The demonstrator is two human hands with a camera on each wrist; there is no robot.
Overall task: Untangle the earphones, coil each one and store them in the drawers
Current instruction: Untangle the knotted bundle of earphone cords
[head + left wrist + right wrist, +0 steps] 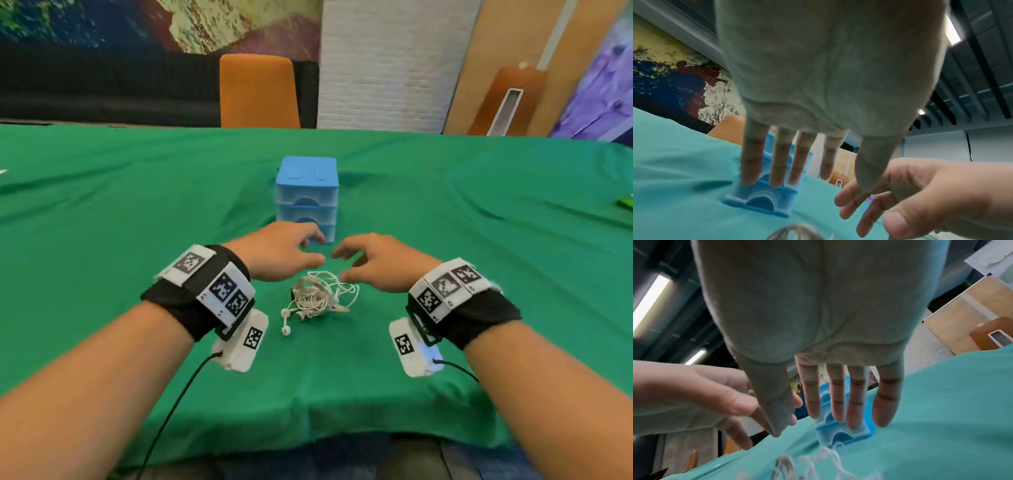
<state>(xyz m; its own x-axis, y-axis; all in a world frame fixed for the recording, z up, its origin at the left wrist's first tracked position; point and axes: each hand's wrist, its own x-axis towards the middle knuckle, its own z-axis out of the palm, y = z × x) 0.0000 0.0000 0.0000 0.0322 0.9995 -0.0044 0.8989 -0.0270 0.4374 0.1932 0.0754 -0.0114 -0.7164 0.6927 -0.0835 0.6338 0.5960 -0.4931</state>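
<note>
A tangled bundle of white earphones [317, 296] lies on the green cloth, one earbud [286, 330] trailing toward me. Behind it stands a small blue drawer unit [307, 195] with three closed translucent drawers. My left hand [287, 250] hovers just above and left of the tangle, fingers spread and holding nothing. My right hand [373, 262] hovers on the other side, fingers relaxed, thumb close to a cord loop. The wrist views show straight fingers [781, 162] [838, 400] in front of the drawer unit [760, 199] [842, 433], with blurred cords [818, 457] below.
The green tablecloth [479, 222] covers the whole table and reaches its near edge. An orange chair [258, 90] stands behind the far edge. A small green object [626, 202] sits at the far right.
</note>
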